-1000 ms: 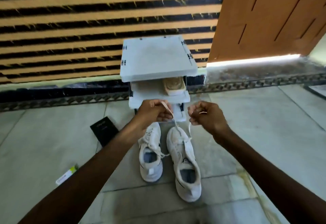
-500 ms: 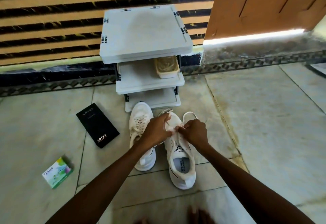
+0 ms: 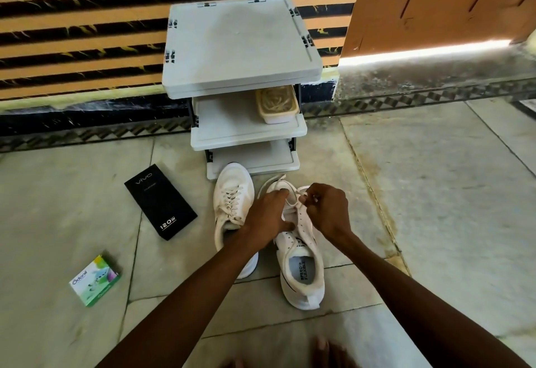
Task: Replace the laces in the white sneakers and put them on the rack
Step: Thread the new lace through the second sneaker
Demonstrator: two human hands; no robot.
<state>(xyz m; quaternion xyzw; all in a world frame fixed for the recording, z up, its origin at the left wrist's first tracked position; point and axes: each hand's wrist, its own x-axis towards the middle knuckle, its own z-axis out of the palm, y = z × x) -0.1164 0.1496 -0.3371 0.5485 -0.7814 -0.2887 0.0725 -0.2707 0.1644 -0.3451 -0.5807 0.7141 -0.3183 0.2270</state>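
Both hands on one white sneaker [image 3: 301, 272], left hand [image 3: 268, 217] fingers [image 3: 280, 193] curled round lace [image 3: 292, 193], right hand [image 3: 326, 211] fingers [image 3: 308, 198] pinching lace

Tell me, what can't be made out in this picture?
All head view:
- Front eyelets of the right sneaker and how the lace runs there: covered by the left hand and right hand.
- Rear half of the left sneaker: mostly under the left forearm.
- Container on the rack: contents too blurred, rear hidden beneath the top shelf.
- Toes: cut off by the bottom edge.
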